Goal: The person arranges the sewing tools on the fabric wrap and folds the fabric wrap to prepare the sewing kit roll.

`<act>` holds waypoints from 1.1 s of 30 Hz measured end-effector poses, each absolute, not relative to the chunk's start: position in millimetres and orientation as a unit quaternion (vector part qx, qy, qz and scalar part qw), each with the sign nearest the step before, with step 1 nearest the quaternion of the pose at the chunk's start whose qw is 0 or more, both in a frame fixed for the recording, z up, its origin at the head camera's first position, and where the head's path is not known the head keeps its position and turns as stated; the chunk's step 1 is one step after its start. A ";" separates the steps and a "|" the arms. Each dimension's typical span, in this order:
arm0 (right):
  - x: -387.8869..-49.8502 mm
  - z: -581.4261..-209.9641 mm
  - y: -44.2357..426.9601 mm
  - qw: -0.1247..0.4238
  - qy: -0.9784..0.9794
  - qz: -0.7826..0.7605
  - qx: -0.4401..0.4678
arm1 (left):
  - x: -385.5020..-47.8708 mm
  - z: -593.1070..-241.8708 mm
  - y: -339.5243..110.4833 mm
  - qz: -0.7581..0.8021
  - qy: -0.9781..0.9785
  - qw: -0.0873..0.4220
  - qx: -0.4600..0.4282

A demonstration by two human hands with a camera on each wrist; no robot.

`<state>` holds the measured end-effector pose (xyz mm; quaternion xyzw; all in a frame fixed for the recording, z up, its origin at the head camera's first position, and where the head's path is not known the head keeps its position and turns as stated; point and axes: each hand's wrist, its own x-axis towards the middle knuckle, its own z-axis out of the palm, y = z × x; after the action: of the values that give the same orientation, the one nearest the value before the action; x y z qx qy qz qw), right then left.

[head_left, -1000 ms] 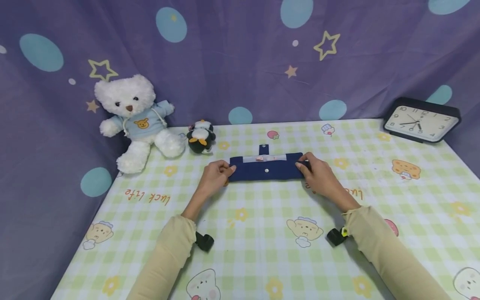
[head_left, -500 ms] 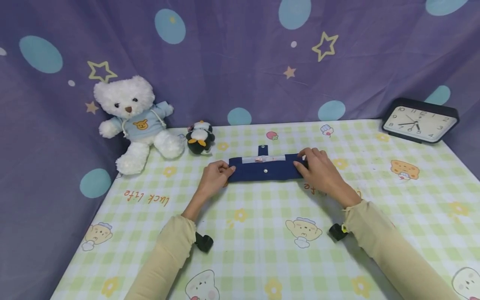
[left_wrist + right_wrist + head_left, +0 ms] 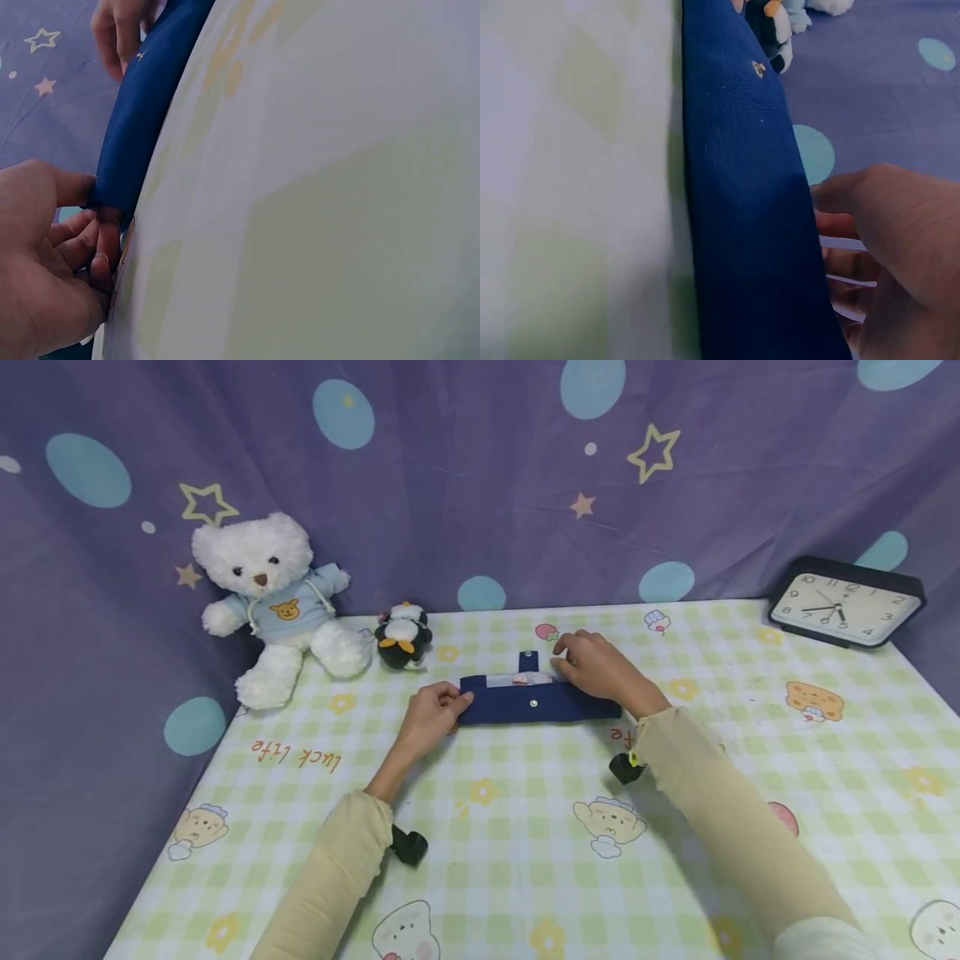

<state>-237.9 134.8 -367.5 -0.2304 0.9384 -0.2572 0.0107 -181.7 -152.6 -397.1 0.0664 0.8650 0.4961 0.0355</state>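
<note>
A long navy blue pouch (image 3: 502,703) lies folded on the table, with a metal snap (image 3: 533,702) on its front. From its far edge sticks out a short strap (image 3: 528,661) bearing another snap. Within the pouch's upper opening shows a pale strip (image 3: 498,680) with small coloured marks. My left hand (image 3: 433,717) pinches the pouch's left end between thumb and fingers, as the left wrist view confirms. Over the far edge, just right of the strap, my right hand (image 3: 600,667) hovers with loosely bent fingers, apparently holding nothing; its fingers (image 3: 844,225) are partly hidden behind the pouch in the right wrist view.
A white teddy bear (image 3: 277,610) in a blue hoodie sits at the back left, beside a small penguin plush (image 3: 402,637). A black-framed clock (image 3: 846,602) stands at the back right. Behind the checked tablecloth (image 3: 510,860) hangs a purple curtain (image 3: 420,510).
My right hand has let go of the pouch's right end and moved left and away from me, toward the strap. My left hand keeps its hold on the left end.
</note>
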 end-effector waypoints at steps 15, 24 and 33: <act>-263.8 -383.1 110.6 0.017 0.924 -0.292 -0.246 | -179.7 -395.4 -152.2 0.509 0.857 0.040 0.065; -261.1 -383.1 107.1 0.005 0.911 -0.362 -0.199 | -180.3 -395.4 -153.2 0.506 0.860 0.039 0.061; -245.3 -374.4 103.7 -0.012 0.897 -0.392 -0.203 | -181.2 -396.6 -153.7 0.513 0.855 0.043 0.063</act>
<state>-245.3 103.7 -374.4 -0.2025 0.8972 -0.3923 -0.0117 -181.2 -153.7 -396.6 0.0627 0.8548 0.5134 0.0432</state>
